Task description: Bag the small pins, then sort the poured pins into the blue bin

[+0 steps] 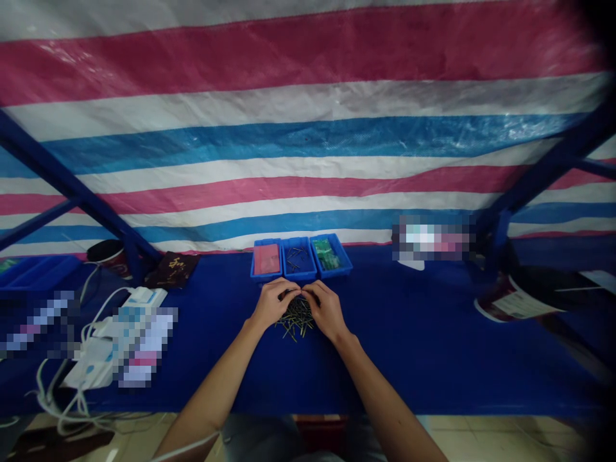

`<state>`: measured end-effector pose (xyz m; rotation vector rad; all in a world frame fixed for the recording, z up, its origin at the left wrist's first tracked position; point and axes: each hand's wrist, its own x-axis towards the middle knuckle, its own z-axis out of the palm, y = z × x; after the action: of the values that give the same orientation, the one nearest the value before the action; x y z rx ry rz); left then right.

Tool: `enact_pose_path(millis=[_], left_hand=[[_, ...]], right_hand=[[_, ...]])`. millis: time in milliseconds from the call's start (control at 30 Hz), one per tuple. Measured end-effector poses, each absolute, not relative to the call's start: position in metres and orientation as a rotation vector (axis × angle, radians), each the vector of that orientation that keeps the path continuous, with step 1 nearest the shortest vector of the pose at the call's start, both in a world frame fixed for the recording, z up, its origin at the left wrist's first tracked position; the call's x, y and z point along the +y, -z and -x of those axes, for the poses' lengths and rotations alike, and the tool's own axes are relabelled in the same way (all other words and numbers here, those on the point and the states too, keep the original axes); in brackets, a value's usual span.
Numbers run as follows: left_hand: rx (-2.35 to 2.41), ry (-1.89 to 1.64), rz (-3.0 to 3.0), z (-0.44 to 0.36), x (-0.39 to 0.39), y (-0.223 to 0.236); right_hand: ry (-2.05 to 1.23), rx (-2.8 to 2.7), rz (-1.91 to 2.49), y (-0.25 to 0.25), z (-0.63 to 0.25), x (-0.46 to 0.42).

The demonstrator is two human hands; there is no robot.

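Observation:
A loose pile of thin, dark and brassy screws or nails (297,319) lies on the blue table; I cannot tell which kind. My left hand (276,303) and my right hand (325,308) meet over its far edge, fingertips pinched close together. Whatever sits between the fingertips is too small to make out. Just beyond my hands, three blue bins stand side by side. In the left bin (255,276) is a pink-red sheet (266,259). The middle bin (303,276) holds a few similar thin pieces (296,258), and the right bin (342,272) holds green packets (327,255).
To the left lie a white power strip (139,308) with tangled cables, a dark brown packet (172,269) and another blue tray (41,271). Dark red tubs (503,300) (111,258) stand at both sides. Striped sheeting (308,147) hangs behind the table, with blue frame posts (81,192).

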<state>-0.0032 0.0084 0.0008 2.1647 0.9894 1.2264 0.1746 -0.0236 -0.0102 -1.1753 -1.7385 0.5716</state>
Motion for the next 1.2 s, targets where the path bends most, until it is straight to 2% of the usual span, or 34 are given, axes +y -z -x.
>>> enact_pose_path(millis=[1200], left_hand=[[1.023, -1.145, -2.253, 0.006, 0.01, -0.005]], right_hand=[[-0.469, -1.779, 1.26, -0.002, -0.173, -0.03]])
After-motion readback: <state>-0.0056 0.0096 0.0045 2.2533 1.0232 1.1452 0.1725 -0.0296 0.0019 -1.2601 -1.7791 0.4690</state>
